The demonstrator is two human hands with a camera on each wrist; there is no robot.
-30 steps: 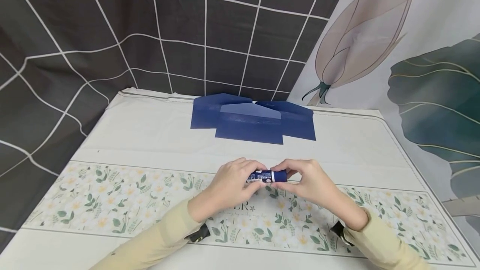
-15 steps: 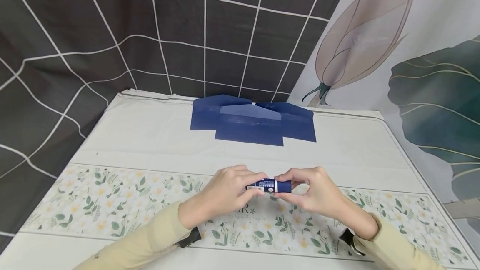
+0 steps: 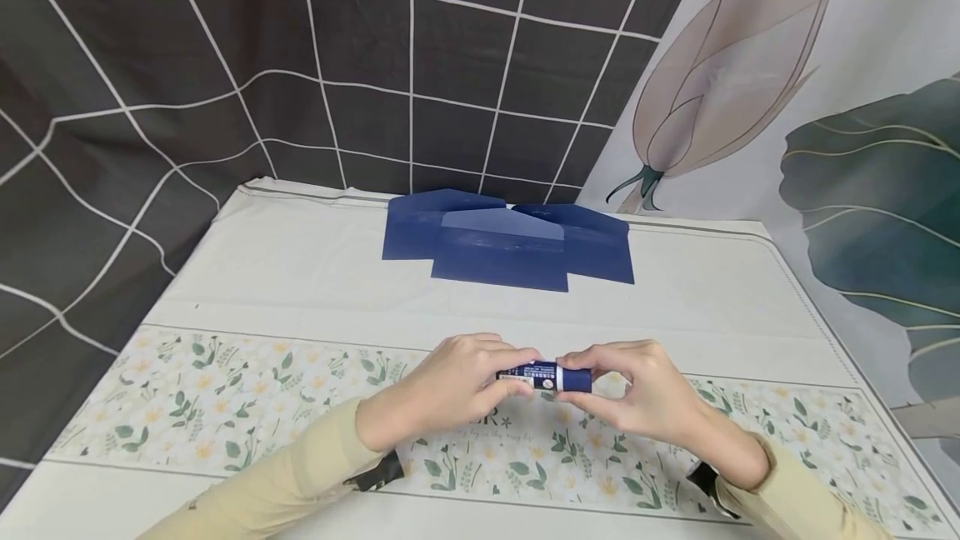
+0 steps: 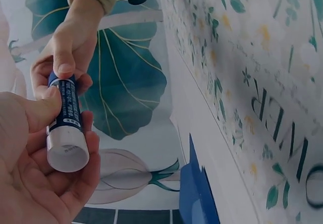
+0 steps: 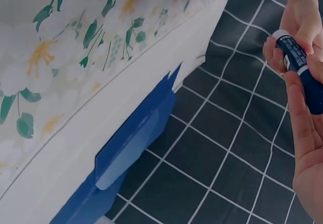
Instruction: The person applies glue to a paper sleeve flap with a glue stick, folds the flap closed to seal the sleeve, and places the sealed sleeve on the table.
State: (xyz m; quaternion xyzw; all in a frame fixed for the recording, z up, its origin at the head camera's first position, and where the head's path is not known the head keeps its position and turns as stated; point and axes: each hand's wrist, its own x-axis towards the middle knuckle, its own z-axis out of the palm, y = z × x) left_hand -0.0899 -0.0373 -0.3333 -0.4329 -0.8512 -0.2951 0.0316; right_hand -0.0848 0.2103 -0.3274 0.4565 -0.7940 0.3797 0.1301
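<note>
A navy glue stick [image 3: 546, 375] with a white band and a dark blue cap [image 3: 576, 381] lies level between my two hands over the floral tablecloth. My left hand [image 3: 459, 382] pinches the labelled body between thumb and fingers. From the other side, my right hand [image 3: 651, 390] grips the cap with thumb and fingertips. The left wrist view shows the round white base of the glue stick [image 4: 68, 151] facing that camera, with its cap end towards the right hand [image 4: 70, 47]. In the right wrist view, the blue cap [image 5: 314, 90] sits up against the white band.
Beyond the hands, three overlapping navy envelopes [image 3: 498, 261] lie at the table's back edge, flaps raised. A white tablecloth [image 3: 300, 265] with a floral band covers the table. A dark grid curtain [image 3: 337, 40] hangs behind, with a leaf-printed curtain [image 3: 750, 182] at right.
Both hands have come slightly nearer the body, and the glue stick has shifted a little right. More of its labelled body shows between the fingers. The envelopes lie as before.
</note>
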